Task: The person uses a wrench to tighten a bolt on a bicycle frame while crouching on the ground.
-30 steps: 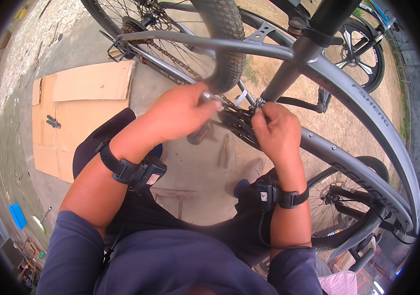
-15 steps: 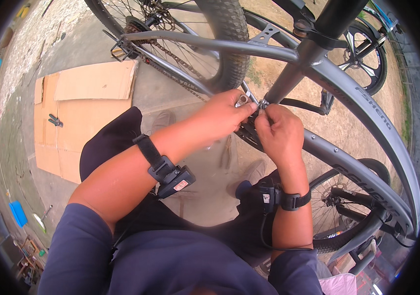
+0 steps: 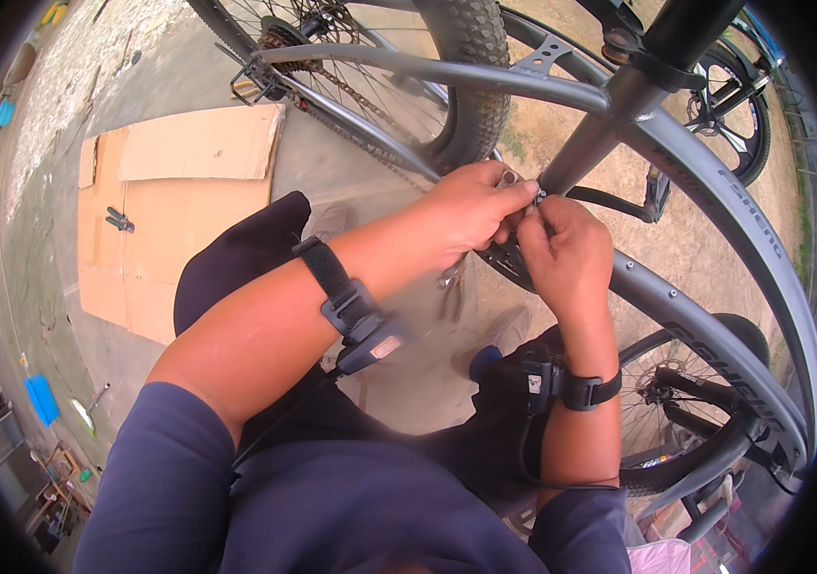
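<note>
A grey bicycle frame (image 3: 447, 69) stands tilted in front of me. Near the foot of its seat tube (image 3: 592, 139), both my hands are close together. My left hand (image 3: 471, 206) is closed around a metal wrench with a round, hollow end (image 3: 510, 178), and its thumb points at a small bright metal fitting (image 3: 541, 196). My right hand (image 3: 569, 251) pinches at that fitting from the other side, its fingertips partly hidden. The chainring below is mostly covered by my hands.
The rear wheel (image 3: 478, 81) and chain are at the upper left, the front wheel (image 3: 657, 469) at the lower right. Flattened cardboard (image 3: 179, 253) with dark-handled pliers (image 3: 120, 220) lies left. Metal tools (image 3: 452, 287) lie on the ground between my feet. Another bicycle wheel (image 3: 729, 124) stands behind.
The whole scene has shifted slightly to the right in view. Both hands stay at the same fitting, and my left hand has turned a little with the wrench.
</note>
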The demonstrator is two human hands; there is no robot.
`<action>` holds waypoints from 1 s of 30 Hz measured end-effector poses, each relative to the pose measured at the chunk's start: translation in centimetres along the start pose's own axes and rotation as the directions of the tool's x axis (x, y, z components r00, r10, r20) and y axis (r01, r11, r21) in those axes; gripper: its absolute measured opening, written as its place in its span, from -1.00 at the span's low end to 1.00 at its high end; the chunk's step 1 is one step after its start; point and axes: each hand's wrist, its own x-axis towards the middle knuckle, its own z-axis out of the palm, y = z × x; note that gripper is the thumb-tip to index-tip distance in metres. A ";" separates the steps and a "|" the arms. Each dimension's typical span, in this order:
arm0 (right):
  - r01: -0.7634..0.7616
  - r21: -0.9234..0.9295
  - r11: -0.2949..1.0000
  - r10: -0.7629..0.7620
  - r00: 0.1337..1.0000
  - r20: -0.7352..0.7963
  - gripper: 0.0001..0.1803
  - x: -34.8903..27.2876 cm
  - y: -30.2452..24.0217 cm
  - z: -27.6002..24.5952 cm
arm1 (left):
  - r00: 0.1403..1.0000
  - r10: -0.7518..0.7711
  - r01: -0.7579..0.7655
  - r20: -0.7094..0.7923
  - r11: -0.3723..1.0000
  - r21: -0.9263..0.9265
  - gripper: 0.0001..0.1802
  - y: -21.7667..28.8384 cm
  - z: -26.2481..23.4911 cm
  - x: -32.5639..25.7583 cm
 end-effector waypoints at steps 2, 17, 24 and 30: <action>-0.021 -0.007 1.000 0.021 1.000 0.017 -0.77 0.0 0.1 -0.1 | 0.999 0.034 -0.034 -0.013 0.999 -0.005 -0.68 -0.2 0.1 0.2; -0.033 0.004 0.999 0.033 0.999 0.016 -0.80 -0.1 -0.1 -0.2 | 0.986 -0.032 0.055 -0.165 0.989 0.137 -0.65 1.5 -0.5 -1.4; -0.024 -0.023 0.999 0.025 1.000 0.013 -0.80 0.0 -0.2 -0.2 | 0.978 0.140 -0.060 -0.153 0.899 0.435 -0.61 1.9 -0.8 -3.3; -0.020 -0.020 1.000 0.020 1.000 0.008 -0.79 0.0 -0.3 -0.2 | 0.763 0.646 -0.318 -0.011 0.390 0.864 -0.60 2.2 -2.4 -4.2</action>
